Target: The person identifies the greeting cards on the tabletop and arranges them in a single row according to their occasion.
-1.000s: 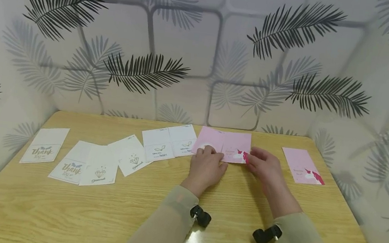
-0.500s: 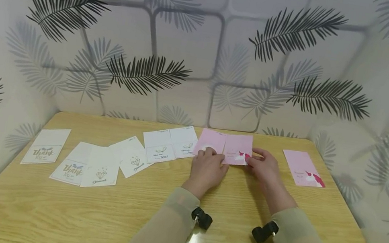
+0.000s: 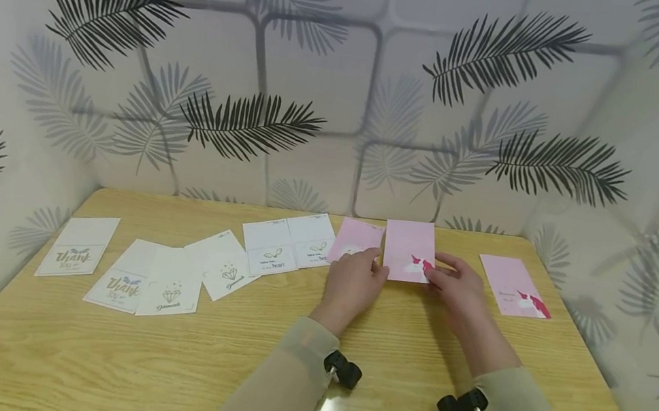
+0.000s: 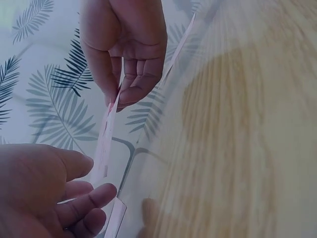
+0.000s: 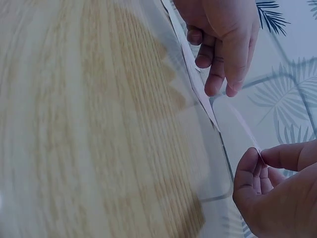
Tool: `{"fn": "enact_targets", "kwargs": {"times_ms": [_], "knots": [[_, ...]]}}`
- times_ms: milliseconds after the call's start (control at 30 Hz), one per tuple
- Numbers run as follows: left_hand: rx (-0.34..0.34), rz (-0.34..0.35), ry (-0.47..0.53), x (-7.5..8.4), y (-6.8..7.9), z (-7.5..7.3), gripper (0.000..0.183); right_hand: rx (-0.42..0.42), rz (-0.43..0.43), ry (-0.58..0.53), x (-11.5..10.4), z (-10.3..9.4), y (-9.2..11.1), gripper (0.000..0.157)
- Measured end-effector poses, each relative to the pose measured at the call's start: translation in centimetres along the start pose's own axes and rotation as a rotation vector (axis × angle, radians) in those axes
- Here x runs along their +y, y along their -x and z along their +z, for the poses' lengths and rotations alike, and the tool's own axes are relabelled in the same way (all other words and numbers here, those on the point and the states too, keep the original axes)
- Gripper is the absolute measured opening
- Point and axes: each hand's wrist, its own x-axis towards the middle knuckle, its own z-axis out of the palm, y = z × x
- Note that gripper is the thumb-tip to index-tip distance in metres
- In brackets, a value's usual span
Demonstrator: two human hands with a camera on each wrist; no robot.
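Note:
A pink card with a white and red unicorn (image 3: 408, 239) is raised off the table. My right hand (image 3: 461, 290) pinches its lower right edge between thumb and fingers, as the right wrist view also shows at the card's thin edge (image 5: 245, 124). My left hand (image 3: 354, 280) is near the card's left side, its fingers loose and partly spread, apart from the raised card in the right wrist view. Beneath and behind the left fingers lies another pink card (image 3: 358, 233), its lower part hidden.
White cards with wing prints (image 3: 274, 253), diamond prints (image 3: 174, 282) and thank-you lettering (image 3: 71, 256) run leftward in a row, some overlapping. One more pink unicorn card (image 3: 513, 286) lies at the right. The wooden table (image 3: 160, 377) meets a leaf-patterned backdrop (image 3: 309, 169) behind.
The pink unicorn card in my right hand has come up off the table and slightly right, away from the neighbouring pink card. My left fingers have moved off that card's edge.

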Motion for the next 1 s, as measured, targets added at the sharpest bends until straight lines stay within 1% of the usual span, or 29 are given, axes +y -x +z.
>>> {"fn": "enact_targets", "kwargs": {"times_ms": [300,500,600,700,833,1000], "knots": [[0.019,0.012,0.047,0.8,0.2,-0.4,0.038,-0.037,-0.013,-0.007,-0.3,-0.8,0.7,0.06],[0.045,0.053,0.07,1.4,0.3,-0.3,0.034,-0.025,-0.034,0.02,-0.2,-1.4,0.8,0.059],[0.046,0.066,0.083,1.7,0.4,-0.1,0.031,-0.008,-0.043,0.061,-0.2,-1.9,0.9,0.058],[0.036,0.071,0.084,2.1,0.7,0.0,0.021,0.003,-0.063,0.12,-0.3,-2.5,1.2,0.056],[0.025,0.061,0.086,2.8,0.8,0.1,0.014,0.002,-0.089,0.181,-0.4,-3.2,1.4,0.055],[0.018,0.043,0.089,3.6,1.0,0.2,0.017,0.002,-0.099,0.227,-0.4,-4.0,1.5,0.056]]}}
